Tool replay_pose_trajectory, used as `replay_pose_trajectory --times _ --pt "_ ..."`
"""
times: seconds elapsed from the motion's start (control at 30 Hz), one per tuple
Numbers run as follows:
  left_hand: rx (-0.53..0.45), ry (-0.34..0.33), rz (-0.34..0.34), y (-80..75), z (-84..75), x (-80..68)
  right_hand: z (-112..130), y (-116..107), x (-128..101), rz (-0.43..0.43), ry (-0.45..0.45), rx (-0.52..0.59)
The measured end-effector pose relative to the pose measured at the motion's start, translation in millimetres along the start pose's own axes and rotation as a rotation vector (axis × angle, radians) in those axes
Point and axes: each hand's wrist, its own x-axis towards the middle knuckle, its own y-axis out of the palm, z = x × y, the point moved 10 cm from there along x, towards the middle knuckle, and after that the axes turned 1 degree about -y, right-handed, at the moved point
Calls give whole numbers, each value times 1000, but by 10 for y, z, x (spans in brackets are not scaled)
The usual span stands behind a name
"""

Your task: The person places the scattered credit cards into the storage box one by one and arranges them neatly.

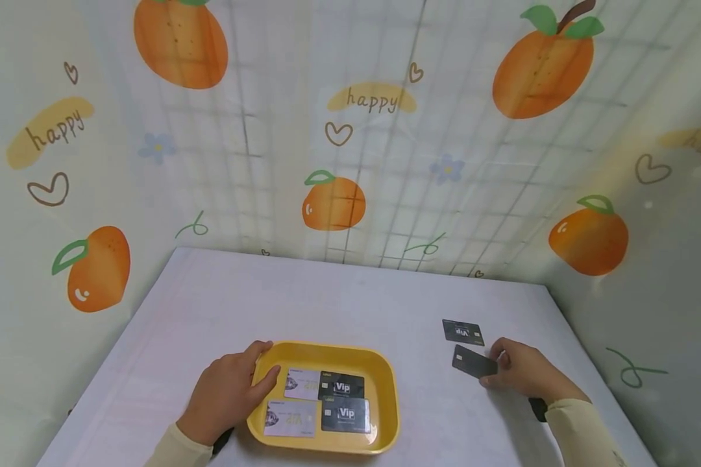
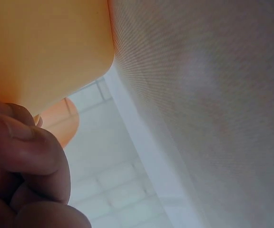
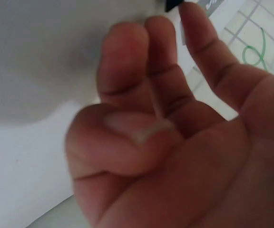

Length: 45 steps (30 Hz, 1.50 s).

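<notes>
Head view — left hand (image 1: 224,395) grips the yellow tray's (image 1: 385,383) left rim; right of the tray, right hand (image 1: 522,373) pinches a dark card (image 1: 472,362) — another card (image 1: 463,332) lies just beyond.

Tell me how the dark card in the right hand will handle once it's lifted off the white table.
The thin dark plastic card looks flat and straight, so probably stiff and very light. Its glossy face may slip between the fingers of the right hand. Lying flat on the white table, it likely needs an edge tipped up first.

I see my left hand (image 2: 18,166), fingers curled, touching the smooth yellow plastic tray (image 2: 42,47) on grey tablecloth (image 2: 213,104).
</notes>
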Motion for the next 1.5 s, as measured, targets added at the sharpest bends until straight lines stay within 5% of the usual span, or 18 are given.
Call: replay_pose_trajectory --times 0.3,0.57,1.5 --pt "-7 2 -2 -10 -9 -6 39 -58 -23 -65 0 35" --pt "-10 2 1 11 4 -8 27 0 -44 -37 -28 61" --pt "-3 26 -10 10 -18 -4 258 -44 -126 -9 -145 -102"
